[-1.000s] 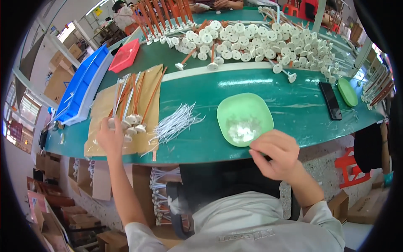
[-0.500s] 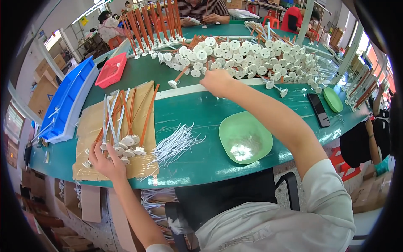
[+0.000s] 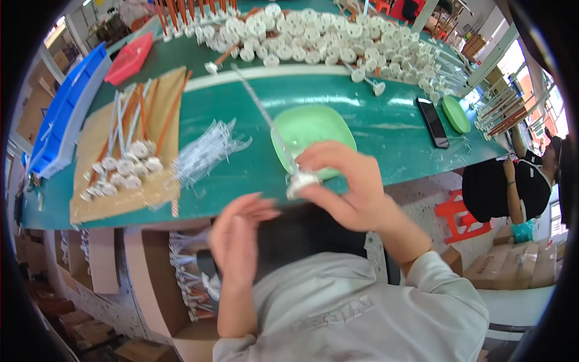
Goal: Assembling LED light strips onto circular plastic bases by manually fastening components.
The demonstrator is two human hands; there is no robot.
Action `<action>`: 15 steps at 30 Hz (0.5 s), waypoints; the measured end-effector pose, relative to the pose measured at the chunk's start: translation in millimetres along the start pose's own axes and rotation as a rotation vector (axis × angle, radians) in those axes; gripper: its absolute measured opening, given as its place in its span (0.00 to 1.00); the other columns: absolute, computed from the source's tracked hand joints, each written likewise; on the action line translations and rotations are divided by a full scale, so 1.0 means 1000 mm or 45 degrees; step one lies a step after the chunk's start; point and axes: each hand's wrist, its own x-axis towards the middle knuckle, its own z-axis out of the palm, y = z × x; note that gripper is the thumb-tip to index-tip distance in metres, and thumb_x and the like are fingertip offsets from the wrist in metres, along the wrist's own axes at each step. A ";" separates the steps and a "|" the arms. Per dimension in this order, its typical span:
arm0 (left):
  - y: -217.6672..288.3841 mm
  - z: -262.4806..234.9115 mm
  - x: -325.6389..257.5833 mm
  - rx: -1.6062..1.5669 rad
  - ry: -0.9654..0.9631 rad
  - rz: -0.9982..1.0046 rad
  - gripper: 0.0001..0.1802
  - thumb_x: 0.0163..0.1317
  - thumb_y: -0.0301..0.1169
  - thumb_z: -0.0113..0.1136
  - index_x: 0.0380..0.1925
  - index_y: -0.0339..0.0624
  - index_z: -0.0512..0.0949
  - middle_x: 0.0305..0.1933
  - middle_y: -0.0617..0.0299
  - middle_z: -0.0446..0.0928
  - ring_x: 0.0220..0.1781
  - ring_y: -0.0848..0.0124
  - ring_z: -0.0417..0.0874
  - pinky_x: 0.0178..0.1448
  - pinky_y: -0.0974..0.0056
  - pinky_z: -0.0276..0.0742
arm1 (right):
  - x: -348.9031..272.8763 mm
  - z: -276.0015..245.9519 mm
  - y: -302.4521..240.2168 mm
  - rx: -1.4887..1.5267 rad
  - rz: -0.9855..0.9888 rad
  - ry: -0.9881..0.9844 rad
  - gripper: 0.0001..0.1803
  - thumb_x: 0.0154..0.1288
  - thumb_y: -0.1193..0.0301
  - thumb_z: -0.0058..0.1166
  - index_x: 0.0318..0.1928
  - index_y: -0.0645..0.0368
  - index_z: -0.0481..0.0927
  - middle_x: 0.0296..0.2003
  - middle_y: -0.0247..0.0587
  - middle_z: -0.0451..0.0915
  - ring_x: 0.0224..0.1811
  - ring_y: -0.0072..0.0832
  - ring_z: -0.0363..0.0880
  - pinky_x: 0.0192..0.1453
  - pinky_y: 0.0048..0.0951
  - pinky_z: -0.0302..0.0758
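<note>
"As the left hand (image 3: 235, 238) is blurred, can you make out what it is doing?"

"Its fingers stretch toward the right, near the worktop's (image 3: 386, 123) near edge; whether they pinch anything, I cannot tell."

"And the right hand (image 3: 353, 190)?"

"Thumb and fingers pinch the white round disc base of a thin silvery-grey rod (image 3: 259, 107). The rod slants to the far left, passing in view over the left side of a light-green rounded plastic bowl (image 3: 338, 123)."

"What lies to the left?"

"A loose bundle of thin white strips (image 3: 208, 151), then orange and silvery rods with white discs (image 3: 129, 166) on a brown cardboard sheet (image 3: 120, 205)."

"And far off?"

"A heap of white-disc rods (image 3: 338, 42)."
</note>
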 end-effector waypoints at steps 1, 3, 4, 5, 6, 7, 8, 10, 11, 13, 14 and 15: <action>-0.010 0.013 -0.004 -0.170 -0.199 -0.096 0.33 0.74 0.45 0.44 0.63 0.22 0.62 0.59 0.40 0.73 0.56 0.56 0.79 0.59 0.53 0.76 | -0.018 0.002 -0.007 0.137 0.046 0.019 0.16 0.53 0.77 0.67 0.42 0.62 0.78 0.40 0.47 0.82 0.45 0.43 0.80 0.49 0.38 0.76; -0.016 0.036 -0.017 -0.296 -0.265 -0.231 0.35 0.74 0.45 0.42 0.66 0.22 0.56 0.66 0.38 0.65 0.64 0.50 0.74 0.64 0.49 0.73 | -0.040 0.005 -0.013 0.240 0.026 0.049 0.14 0.50 0.77 0.68 0.39 0.64 0.80 0.43 0.46 0.82 0.50 0.45 0.77 0.52 0.39 0.74; -0.017 0.044 -0.020 -0.382 -0.295 -0.277 0.34 0.74 0.43 0.43 0.67 0.22 0.56 0.67 0.37 0.64 0.65 0.47 0.72 0.65 0.47 0.72 | -0.050 0.008 -0.014 0.188 0.065 0.134 0.14 0.49 0.76 0.70 0.37 0.65 0.82 0.41 0.46 0.82 0.47 0.43 0.77 0.49 0.37 0.75; -0.016 0.049 -0.026 -0.387 -0.286 -0.303 0.34 0.74 0.43 0.43 0.67 0.22 0.56 0.67 0.37 0.64 0.65 0.47 0.72 0.65 0.47 0.72 | -0.065 0.010 -0.009 0.203 0.123 0.196 0.14 0.48 0.76 0.70 0.37 0.66 0.82 0.40 0.46 0.82 0.45 0.42 0.77 0.47 0.36 0.75; -0.013 0.053 -0.032 -0.369 -0.322 -0.348 0.32 0.74 0.38 0.46 0.67 0.24 0.56 0.66 0.41 0.66 0.65 0.51 0.73 0.67 0.49 0.71 | -0.078 0.011 -0.006 0.218 0.178 0.257 0.15 0.46 0.76 0.71 0.37 0.66 0.83 0.39 0.46 0.81 0.42 0.40 0.77 0.44 0.34 0.75; -0.013 0.055 -0.033 -0.345 -0.365 -0.384 0.30 0.73 0.33 0.49 0.68 0.26 0.56 0.66 0.44 0.68 0.65 0.55 0.73 0.68 0.52 0.69 | -0.083 0.008 -0.006 0.221 0.191 0.261 0.15 0.46 0.76 0.71 0.37 0.66 0.83 0.39 0.46 0.81 0.42 0.40 0.77 0.44 0.34 0.75; -0.016 0.055 -0.033 -0.343 -0.363 -0.395 0.30 0.73 0.33 0.49 0.68 0.26 0.56 0.66 0.44 0.68 0.65 0.55 0.73 0.68 0.52 0.69 | -0.087 0.004 -0.007 0.176 0.121 0.290 0.16 0.45 0.77 0.71 0.37 0.65 0.83 0.38 0.45 0.81 0.39 0.39 0.77 0.42 0.33 0.75; -0.021 0.054 -0.034 -0.331 -0.510 -0.346 0.28 0.72 0.28 0.48 0.68 0.27 0.57 0.66 0.42 0.68 0.65 0.56 0.74 0.67 0.52 0.70 | -0.092 -0.002 -0.010 0.137 0.060 0.321 0.16 0.44 0.78 0.70 0.37 0.65 0.83 0.37 0.45 0.81 0.36 0.37 0.78 0.39 0.32 0.76; -0.020 0.056 -0.036 -0.348 -0.445 -0.388 0.26 0.71 0.25 0.48 0.66 0.26 0.61 0.64 0.41 0.70 0.63 0.56 0.75 0.67 0.53 0.70 | -0.091 -0.004 -0.014 0.075 0.008 0.323 0.17 0.43 0.79 0.70 0.37 0.65 0.83 0.36 0.45 0.81 0.34 0.36 0.78 0.38 0.31 0.76; -0.029 0.052 -0.045 -0.296 -0.427 -0.357 0.26 0.69 0.23 0.50 0.66 0.26 0.62 0.64 0.42 0.71 0.63 0.57 0.75 0.67 0.54 0.69 | -0.093 -0.006 -0.015 0.021 -0.037 0.327 0.17 0.42 0.80 0.70 0.37 0.64 0.83 0.36 0.45 0.81 0.32 0.35 0.78 0.36 0.31 0.76; -0.032 0.050 -0.049 -0.248 -0.412 -0.316 0.26 0.67 0.21 0.51 0.65 0.25 0.63 0.63 0.42 0.71 0.63 0.58 0.75 0.67 0.55 0.69 | -0.094 -0.005 -0.015 0.014 -0.108 0.321 0.17 0.42 0.80 0.69 0.37 0.64 0.83 0.35 0.44 0.81 0.31 0.35 0.79 0.34 0.30 0.76; -0.034 0.050 -0.051 -0.243 -0.407 -0.323 0.26 0.67 0.21 0.51 0.65 0.25 0.63 0.63 0.42 0.71 0.63 0.58 0.75 0.67 0.55 0.69 | -0.095 -0.003 -0.014 0.007 -0.180 0.315 0.17 0.41 0.81 0.68 0.37 0.64 0.83 0.35 0.44 0.81 0.30 0.35 0.79 0.32 0.29 0.76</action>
